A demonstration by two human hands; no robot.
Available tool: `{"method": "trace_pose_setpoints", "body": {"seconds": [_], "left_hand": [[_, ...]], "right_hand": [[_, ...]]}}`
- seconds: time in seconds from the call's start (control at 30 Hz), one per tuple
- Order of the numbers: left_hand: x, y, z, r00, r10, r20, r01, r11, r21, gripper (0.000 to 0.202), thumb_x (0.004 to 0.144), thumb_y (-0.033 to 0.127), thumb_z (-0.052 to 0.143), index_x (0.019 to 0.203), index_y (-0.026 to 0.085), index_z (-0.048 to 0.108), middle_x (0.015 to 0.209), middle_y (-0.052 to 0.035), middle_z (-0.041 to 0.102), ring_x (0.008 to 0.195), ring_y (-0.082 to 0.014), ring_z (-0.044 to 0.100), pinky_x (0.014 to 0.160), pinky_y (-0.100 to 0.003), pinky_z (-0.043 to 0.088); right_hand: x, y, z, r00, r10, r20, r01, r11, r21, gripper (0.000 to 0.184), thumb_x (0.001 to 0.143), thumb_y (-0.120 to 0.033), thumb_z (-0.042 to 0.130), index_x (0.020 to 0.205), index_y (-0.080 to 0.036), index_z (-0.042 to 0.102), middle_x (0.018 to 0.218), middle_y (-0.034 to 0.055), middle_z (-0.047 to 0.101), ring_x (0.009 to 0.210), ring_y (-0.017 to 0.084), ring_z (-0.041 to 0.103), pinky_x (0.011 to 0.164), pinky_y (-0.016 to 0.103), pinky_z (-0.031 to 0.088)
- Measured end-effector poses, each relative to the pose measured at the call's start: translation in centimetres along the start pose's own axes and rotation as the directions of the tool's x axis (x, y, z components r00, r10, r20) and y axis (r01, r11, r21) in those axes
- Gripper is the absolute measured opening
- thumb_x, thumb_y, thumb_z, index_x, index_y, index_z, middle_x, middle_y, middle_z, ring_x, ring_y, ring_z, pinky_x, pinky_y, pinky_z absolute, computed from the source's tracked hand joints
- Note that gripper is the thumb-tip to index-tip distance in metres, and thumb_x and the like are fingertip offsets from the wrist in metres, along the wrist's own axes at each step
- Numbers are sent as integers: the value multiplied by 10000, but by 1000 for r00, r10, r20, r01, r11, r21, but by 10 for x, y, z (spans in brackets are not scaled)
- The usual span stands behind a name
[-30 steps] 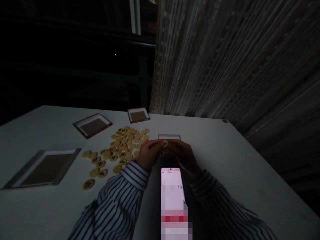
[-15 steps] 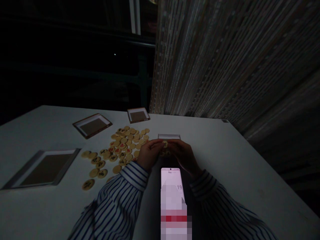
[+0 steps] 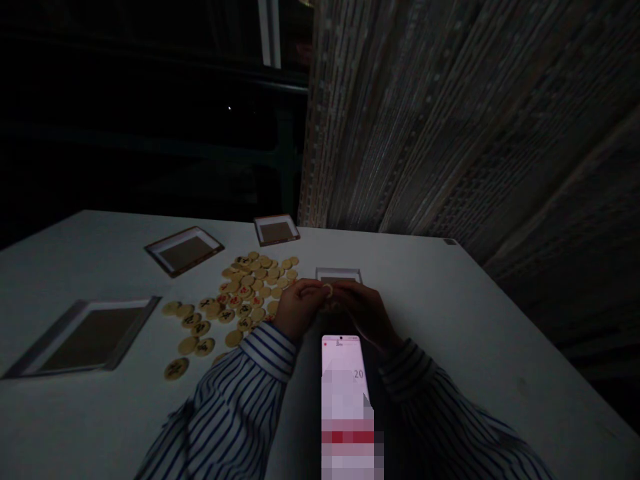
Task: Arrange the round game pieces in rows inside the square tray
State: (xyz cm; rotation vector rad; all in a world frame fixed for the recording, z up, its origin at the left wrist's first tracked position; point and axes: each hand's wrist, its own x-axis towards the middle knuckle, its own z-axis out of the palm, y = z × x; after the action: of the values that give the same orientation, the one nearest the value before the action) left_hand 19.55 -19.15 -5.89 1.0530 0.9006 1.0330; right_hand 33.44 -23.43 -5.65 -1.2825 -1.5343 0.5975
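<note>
1. The left hand (image 3: 299, 308) and the right hand (image 3: 364, 313) meet above the white table (image 3: 450, 320), with the forearms in striped shirt sleeves (image 3: 235, 413) on either side of a phone (image 3: 345, 400) with a pixelated screen showing 20.
2. The left fingers (image 3: 311, 287) are pressed together and pinch the rim of a round wooden xiangqi piece (image 3: 327, 289), which is held tilted between the hands, clear of the table.
3. The right fingers (image 3: 347, 288) close in from the other side, but they are so dim that I cannot tell whether they touch the piece.
4. Holding the piece by its rim keeps its face visible, and a steady pinch from both sides guards against a slip.
5. A few loose pieces (image 3: 329, 305) lie just below the hands, in front of a small white-rimmed tray (image 3: 338, 272).
6. A spread of xiangqi pieces (image 3: 245, 293), with red and black characters, lies to the left, near two more trays (image 3: 113, 305) (image 3: 185, 240) and a third (image 3: 277, 222).
</note>
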Motion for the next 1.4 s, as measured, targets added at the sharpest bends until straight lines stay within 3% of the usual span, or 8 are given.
{"method": "trace_pose_setpoints", "body": {"seconds": [0.37,0.77,1.03,1.4], "left_hand": [[2,-1,-2,999,29,-17,-29,999,36,265,574,361,712,709,141,650,592,-8,656,554,-125,590,554,-237,472],[3,-2,-4,996,70,-47,-66,993,96,266,599,349,698,746,130,666,644,-17,669,603,-127,599,583,-228,466],[5,-5,-4,995,82,-58,-77,994,76,226,589,318,689,717,134,668,630,-14,665,597,-124,592,583,-231,469],[9,-4,-7,989,116,-93,-104,987,121,245,597,340,671,720,128,671,631,-24,664,605,-132,595,606,-248,479]], "right_hand": [[-1,3,-1,999,-24,-25,23,1000,-20,206,819,-287,533,970,-241,665,966,35,679,879,158,622,790,328,496],[0,0,-2,984,-170,48,177,962,-208,256,826,-309,543,1063,-249,619,1011,38,656,948,174,579,844,352,452],[5,0,-5,950,-234,204,300,864,-404,278,890,-275,447,1139,-247,566,1043,31,646,967,161,562,824,321,412],[25,-11,-13,897,-167,410,403,690,-601,319,895,-397,415,1105,-213,571,1020,46,651,939,173,564,802,302,369]]}}
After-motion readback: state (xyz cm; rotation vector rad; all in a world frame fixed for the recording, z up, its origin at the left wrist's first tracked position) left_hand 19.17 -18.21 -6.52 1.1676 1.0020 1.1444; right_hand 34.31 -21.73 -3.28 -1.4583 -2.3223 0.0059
